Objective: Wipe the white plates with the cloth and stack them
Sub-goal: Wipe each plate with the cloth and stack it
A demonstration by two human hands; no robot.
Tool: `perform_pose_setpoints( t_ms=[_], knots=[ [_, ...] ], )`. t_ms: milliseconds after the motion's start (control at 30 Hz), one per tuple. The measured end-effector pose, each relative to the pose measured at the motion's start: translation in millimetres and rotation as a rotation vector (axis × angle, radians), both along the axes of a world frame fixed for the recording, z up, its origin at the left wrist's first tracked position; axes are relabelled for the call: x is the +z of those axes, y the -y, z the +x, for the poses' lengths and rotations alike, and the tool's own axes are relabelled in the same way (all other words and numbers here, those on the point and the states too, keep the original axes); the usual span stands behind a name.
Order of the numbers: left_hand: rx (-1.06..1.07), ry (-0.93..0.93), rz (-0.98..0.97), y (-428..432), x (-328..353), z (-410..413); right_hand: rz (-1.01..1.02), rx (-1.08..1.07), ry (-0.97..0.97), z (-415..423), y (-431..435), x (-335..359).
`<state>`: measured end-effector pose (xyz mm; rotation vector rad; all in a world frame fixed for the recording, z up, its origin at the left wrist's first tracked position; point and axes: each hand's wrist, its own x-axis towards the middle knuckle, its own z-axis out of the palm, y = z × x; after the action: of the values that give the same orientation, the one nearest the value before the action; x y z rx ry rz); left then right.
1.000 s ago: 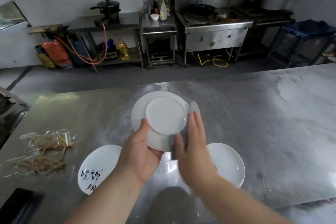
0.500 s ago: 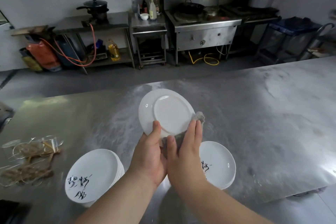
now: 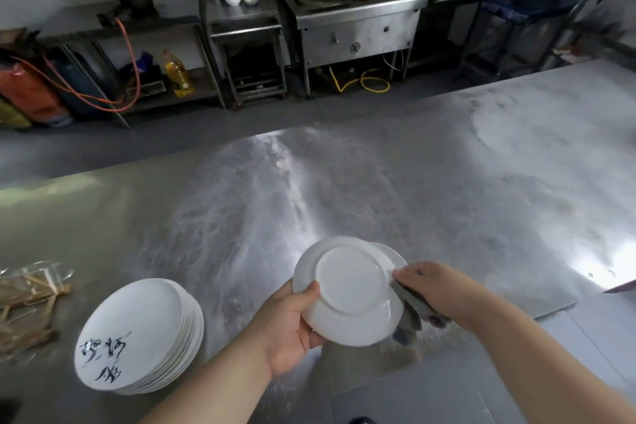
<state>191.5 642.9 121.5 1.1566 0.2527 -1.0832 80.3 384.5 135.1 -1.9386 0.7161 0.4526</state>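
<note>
The left hand [image 3: 289, 320] grips a white plate [image 3: 347, 289] by its rim, thumb over the edge, the plain glossy underside and foot ring facing up. The right hand [image 3: 437, 289] holds a grey cloth [image 3: 409, 313] against the plate's right rim. Another plate's edge [image 3: 392, 253] peeks out behind. The steel table [image 3: 378, 182] spreads wide beyond; its near edge passes under the right forearm. A plate stack [image 3: 137, 334] sits well to the left, its black brush writing illegible.
</note>
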Motion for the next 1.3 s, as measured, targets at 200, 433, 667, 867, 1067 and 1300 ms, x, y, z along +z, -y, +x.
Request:
perform_pose_setpoints(
  t_ms=[200, 433, 667, 867, 1067, 1300],
  knots=[
    [-0.522, 0.415, 0.541, 33, -30, 1, -0.065, -0.045, -0.046, -29, 30, -33],
    [-0.396, 0.330, 0.450, 74, -30, 14, 0.069, -0.258, 0.076, -34, 55, -34],
    [-0.354, 0.800, 0.608, 89, -63, 22, 0.186, -0.382, 0.167, -19, 46, -70],
    [-0.363, 0.789, 0.851, 96, -104, 32, -0.098, -0.259, 0.027, 0, 50, -106],
    [-0.412, 0.953, 0.959, 104, -116, 41, -0.236, -0.144, -0.020, 3, 51, -117],
    [-0.399, 1.038, 1.009, 102, -128, 39, -0.428, -0.072, -0.060, 7, 39, -116]
  ],
)
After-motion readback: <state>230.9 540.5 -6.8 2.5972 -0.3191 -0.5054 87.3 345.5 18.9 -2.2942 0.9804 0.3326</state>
